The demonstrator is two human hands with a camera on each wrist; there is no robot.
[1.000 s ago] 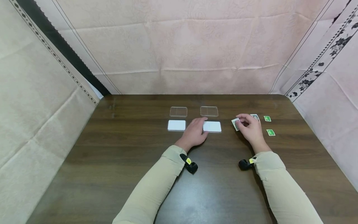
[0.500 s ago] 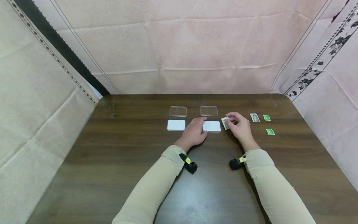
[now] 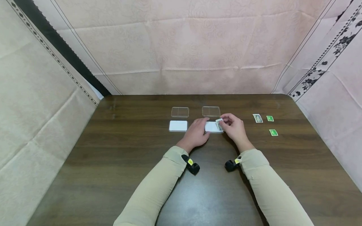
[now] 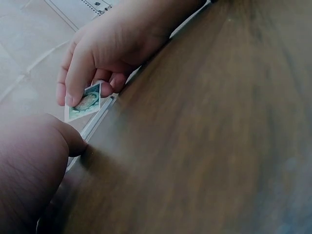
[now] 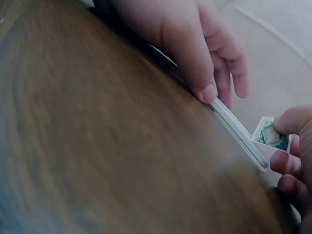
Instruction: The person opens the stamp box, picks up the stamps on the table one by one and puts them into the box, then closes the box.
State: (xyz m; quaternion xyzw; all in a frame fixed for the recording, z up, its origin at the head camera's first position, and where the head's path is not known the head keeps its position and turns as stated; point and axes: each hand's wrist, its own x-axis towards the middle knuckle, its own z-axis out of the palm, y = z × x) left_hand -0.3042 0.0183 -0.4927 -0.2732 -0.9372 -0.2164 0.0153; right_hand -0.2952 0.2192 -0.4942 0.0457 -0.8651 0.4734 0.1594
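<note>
Between the thumb and fingers of my right hand (image 3: 235, 130) is a postage stamp (image 3: 218, 125), green with a round design and a white border. It is tilted over the right end of a flat clear plastic case with a white insert (image 3: 210, 126). My left hand (image 3: 195, 133) holds that case at its left end, thumb on the near edge and fingers toward the far edge. In the right wrist view the stamp (image 5: 271, 135) stands just above the case's end (image 5: 243, 134); whether they touch I cannot tell.
A second white-filled case (image 3: 178, 126) lies left of my left hand. Behind the cases are two clear plastic lids, left (image 3: 179, 112) and right (image 3: 211, 111). On the right lie a larger stamp (image 3: 257, 118) and two small green stamps, far (image 3: 270, 118) and near (image 3: 273, 132).
My right hand has carried the stamp leftward from beside the larger stamp to above the right end of the case. My left hand has stayed at the case.
</note>
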